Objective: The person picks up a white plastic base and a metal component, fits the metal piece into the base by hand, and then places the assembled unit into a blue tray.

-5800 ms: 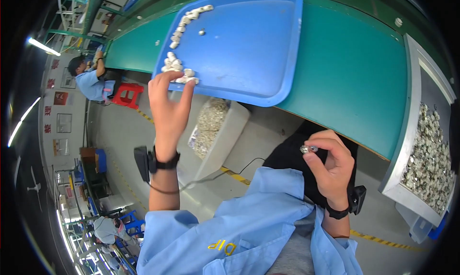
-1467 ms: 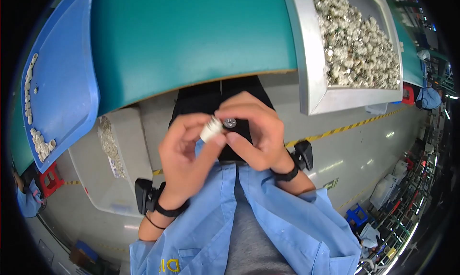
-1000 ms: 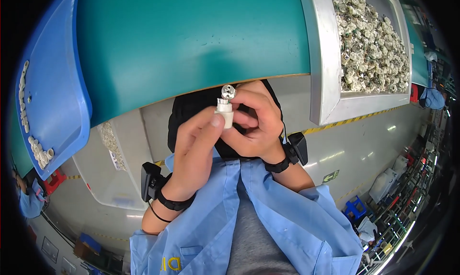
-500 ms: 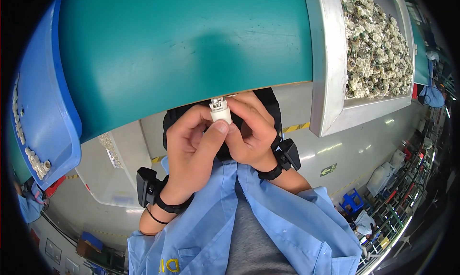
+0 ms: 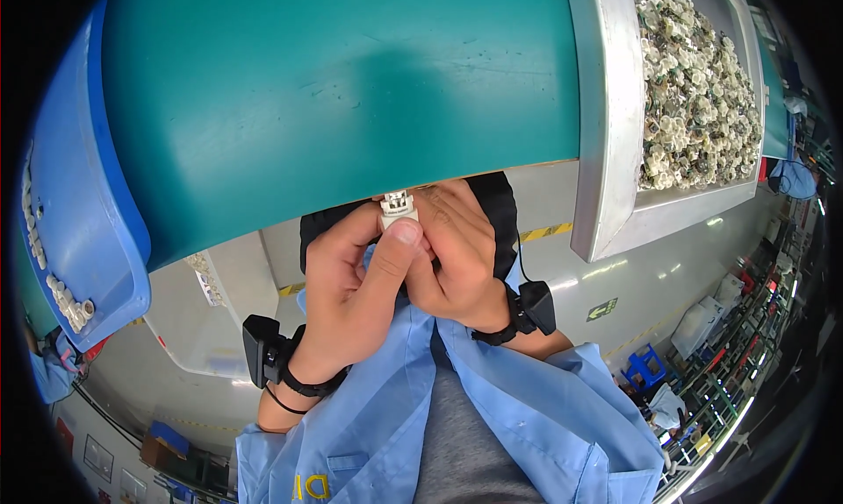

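Just in front of the table's near edge I hold a small white cylindrical fitting [image 5: 399, 207] with bright metal contacts at its upper end. My left hand [image 5: 349, 271] is closed on it, the thumb pressed over its lower front and the index finger behind its left side. Curled against the fitting's right side are the fingers of my right hand [image 5: 458, 256], which is closed too; its fingertips are partly hidden. The fitting's lower end is covered by my thumb and fingers.
The green table top [image 5: 342, 91] stretches ahead of me. At the right stands a metal-rimmed tray [image 5: 606, 126] heaped with small white and metal parts [image 5: 698, 100]. A blue bin [image 5: 83, 179] at the left holds rows of white fittings [image 5: 68, 304]. Below it is a pale translucent container [image 5: 198, 324].
My right hand has curled in closer around the fitting, with its index finger more bent. Both hands have shifted slightly, and more of the fitting's white body is now covered.
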